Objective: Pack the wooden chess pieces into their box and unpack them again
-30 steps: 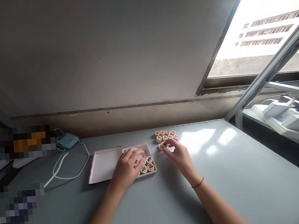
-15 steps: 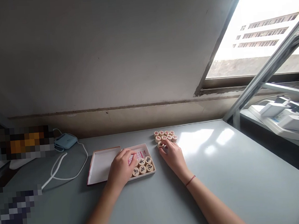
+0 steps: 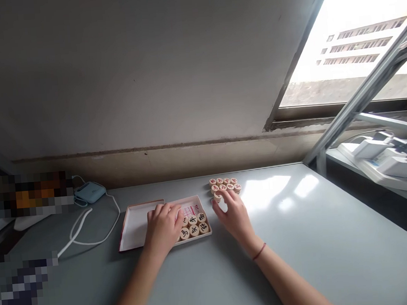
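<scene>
My left hand [image 3: 163,226] is over the open box [image 3: 210,233], its fingers bent down among the round wooden Chinese chess pieces. Whatever lies under those fingertips is hidden. Black-marked pieces [image 3: 194,230] show in the box beside my thumb. On the desk, my right hand [image 3: 234,216] is open, with thumb and index finger apart. A single chess piece [image 3: 217,197] lies by its fingertips, partly covered by them. Just behind it, red-marked pieces [image 3: 223,187] stand in neat rows.
The box lid [image 3: 136,228] lies at the box's left. A white cable [image 3: 106,237] loops farther left, near a light-blue device [image 3: 91,193]. White boxes and cables [image 3: 389,156] sit on a shelf at the right. A wall closes off the desk's back.
My right thumb and fingers have spread, and the chess piece by them stays on the desk. The fingers of my left hand have shifted slightly left and lower over the box.
</scene>
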The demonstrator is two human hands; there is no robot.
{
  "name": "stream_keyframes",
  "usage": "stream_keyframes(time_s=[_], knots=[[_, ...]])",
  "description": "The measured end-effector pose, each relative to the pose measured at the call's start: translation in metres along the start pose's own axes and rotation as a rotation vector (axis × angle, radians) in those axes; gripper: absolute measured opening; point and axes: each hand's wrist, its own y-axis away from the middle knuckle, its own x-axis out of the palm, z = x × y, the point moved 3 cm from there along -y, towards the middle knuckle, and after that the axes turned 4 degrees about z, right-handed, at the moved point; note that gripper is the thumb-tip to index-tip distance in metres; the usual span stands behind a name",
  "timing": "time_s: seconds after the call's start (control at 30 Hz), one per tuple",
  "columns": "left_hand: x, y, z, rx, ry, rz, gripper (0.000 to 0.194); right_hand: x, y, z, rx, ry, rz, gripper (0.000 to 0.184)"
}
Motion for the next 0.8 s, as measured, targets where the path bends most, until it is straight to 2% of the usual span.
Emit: stream_keyframes(time_s=[0.13,0.23,0.4,0.5,0.63,0.7,0.8], knots=[[0.002,0.004,-0.007,-0.002,-0.038,0.082,0.026,0.009,0.009,0.026,0.001,-0.103,0.264,0.028],[0.001,0.006,-0.014,-0.014,-0.004,0.108,0.025,0.019,0.015,0.033,-0.001,-0.065,0.32,0.031],[0.001,0.005,-0.016,-0.044,-0.015,0.16,0.021,0.025,0.02,0.033,-0.004,-0.004,0.309,0.032],[-0.001,0.002,-0.014,-0.064,0.032,0.162,0.015,0.019,0.018,0.034,-0.051,0.004,0.22,0.032],[-0.013,-0.003,-0.02,-0.044,0.336,0.066,0.014,0.007,0.017,0.048,-0.289,0.005,0.025,0.025],[-0.017,-0.004,-0.026,-0.07,0.52,0.096,0.019,0.004,0.019,0.055,-0.373,-0.026,-0.013,0.022],[-0.015,-0.002,-0.033,-0.141,0.717,0.181,0.024,0.003,0.019,0.059,-0.397,-0.078,-0.027,0.018]])
